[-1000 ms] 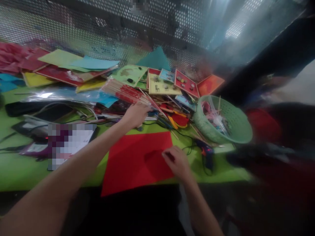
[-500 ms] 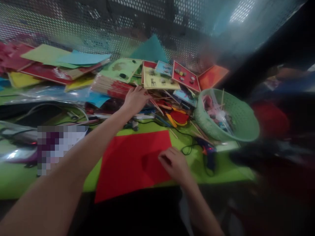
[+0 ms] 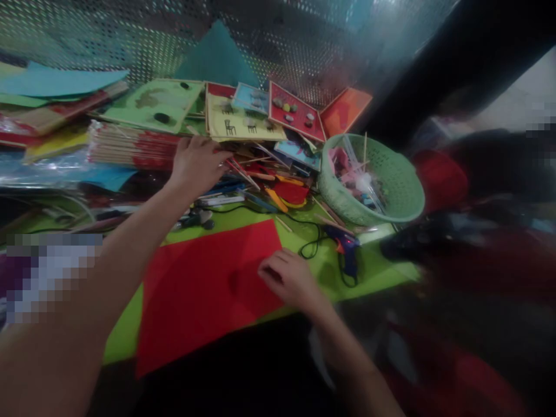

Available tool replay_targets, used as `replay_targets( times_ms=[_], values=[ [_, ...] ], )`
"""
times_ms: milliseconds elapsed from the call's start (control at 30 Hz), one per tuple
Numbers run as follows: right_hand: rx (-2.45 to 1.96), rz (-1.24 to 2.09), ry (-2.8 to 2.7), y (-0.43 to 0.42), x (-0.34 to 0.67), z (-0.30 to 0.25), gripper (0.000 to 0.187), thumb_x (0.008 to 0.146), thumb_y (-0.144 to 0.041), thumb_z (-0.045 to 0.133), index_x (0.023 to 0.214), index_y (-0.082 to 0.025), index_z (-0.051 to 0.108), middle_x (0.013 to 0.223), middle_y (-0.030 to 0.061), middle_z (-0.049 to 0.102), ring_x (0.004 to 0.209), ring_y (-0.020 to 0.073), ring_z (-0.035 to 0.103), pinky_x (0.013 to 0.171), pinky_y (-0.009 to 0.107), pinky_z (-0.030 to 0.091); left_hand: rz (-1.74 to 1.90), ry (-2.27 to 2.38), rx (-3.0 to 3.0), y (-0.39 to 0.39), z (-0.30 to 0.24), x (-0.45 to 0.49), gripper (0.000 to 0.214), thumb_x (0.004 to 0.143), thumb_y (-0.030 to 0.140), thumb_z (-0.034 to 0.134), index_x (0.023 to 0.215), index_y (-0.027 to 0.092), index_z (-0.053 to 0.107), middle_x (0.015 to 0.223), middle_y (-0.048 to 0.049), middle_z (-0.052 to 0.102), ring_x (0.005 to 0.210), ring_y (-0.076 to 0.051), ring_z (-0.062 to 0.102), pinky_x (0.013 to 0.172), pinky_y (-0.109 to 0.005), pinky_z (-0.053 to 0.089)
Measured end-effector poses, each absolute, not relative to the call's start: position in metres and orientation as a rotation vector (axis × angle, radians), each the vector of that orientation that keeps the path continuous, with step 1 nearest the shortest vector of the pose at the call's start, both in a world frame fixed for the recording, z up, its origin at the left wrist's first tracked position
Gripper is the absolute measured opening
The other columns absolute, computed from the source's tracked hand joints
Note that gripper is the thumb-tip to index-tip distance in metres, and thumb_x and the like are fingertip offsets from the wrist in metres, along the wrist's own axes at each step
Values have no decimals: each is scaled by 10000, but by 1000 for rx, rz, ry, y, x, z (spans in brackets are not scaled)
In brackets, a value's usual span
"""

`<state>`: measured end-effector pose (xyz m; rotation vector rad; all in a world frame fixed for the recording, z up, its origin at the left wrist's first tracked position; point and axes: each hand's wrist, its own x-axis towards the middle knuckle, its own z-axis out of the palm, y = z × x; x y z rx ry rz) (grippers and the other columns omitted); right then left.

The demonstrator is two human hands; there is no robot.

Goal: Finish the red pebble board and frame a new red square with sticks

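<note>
My left hand [image 3: 196, 165] reaches over the craft pile, at the right end of a plastic-wrapped bundle of red-tipped sticks [image 3: 130, 145]. Its fingers are bent down among thin sticks [image 3: 243, 174], and what they grip, if anything, is hidden. A red sheet [image 3: 195, 284] lies in front of me at the near edge of the green table [image 3: 373, 260]. Over the sheet's right side hovers my right hand [image 3: 289, 278], fingers curled toward the thumb with nothing visible in them. Its shadow falls on the sheet.
A glue gun [image 3: 347, 255] with a black cord lies right of the sheet. Behind it stands a green basket [image 3: 403, 197] holding odds and ends. Orange-handled scissors [image 3: 278, 200] and decorated cards [image 3: 243, 121] fill the back. A blurred person [image 3: 469, 202] is at the right.
The view has swung right, so the table's contents appear further left. My left hand stays at the sticks, with its fingers slightly shifted; my right hand still hovers over the red sheet.
</note>
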<state>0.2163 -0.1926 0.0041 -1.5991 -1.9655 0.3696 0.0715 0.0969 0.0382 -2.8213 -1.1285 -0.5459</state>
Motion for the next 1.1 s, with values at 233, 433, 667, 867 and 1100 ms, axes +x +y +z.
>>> replay_targets(
  times_ms=[233,433,667,867,1100],
  values=[
    [-1603,384,-1961,-193,216,2,143,991,-265,557,908,-221,665,859,41,706,810,175,613,763,304,453,-619,-1028,-2864,84,41,61,370,1022,396,386,1259,329,662,1403,-17,616,1311,-282,471,1118,-514,305],
    [-1575,354,-1961,-192,216,1,137,986,-257,565,900,-212,661,834,44,696,783,178,606,740,303,443,-503,-900,-2856,76,45,74,346,1028,341,407,1221,250,678,1399,-42,616,1282,-236,478,1132,-458,307],
    [-1587,380,-1952,-192,217,0,125,982,-255,568,909,-216,662,850,40,698,798,178,604,751,306,448,-471,-763,-2883,78,37,104,294,972,285,488,1121,244,738,1261,-55,700,1212,-267,544,1047,-447,369],
    [-1565,380,-1932,-193,217,1,129,982,-254,573,899,-216,663,844,40,696,785,178,600,738,307,448,-536,-683,-2961,59,39,120,294,931,243,538,1154,264,729,1216,-59,705,1205,-265,562,1028,-436,381],
    [-1598,402,-1862,-192,219,10,125,990,-258,564,926,-225,667,907,41,726,857,192,635,783,323,462,-495,-429,-2966,39,26,146,238,938,219,536,1044,243,747,1136,-104,695,1118,-276,571,959,-437,395]
  ],
)
